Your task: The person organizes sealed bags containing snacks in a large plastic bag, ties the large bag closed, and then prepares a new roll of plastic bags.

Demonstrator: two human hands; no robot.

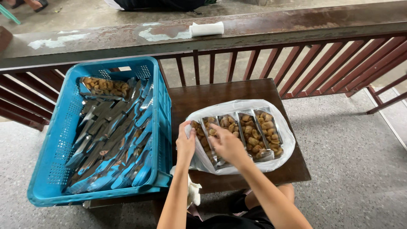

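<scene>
Seen from above, a person's left hand [185, 142] grips the near-left edge of a white plastic bag [283, 144], fingers curled closed on the film. Just to its right, the right hand [227, 144] lies palm down inside the bag's mouth, fingers loosely bent over clear packets of golden-brown snacks [260, 131]; whether it grasps one cannot be told. The packets stand side by side in a row, running rightward from that hand. The bag sits on a dark wooden table [190, 95]. Left of the left hand, touching the table's edge, a blue plastic crate [57, 135] holds many more packets. Beyond both hands runs a reddish railing [296, 59] with a white roll [206, 29] on its ledge.
</scene>
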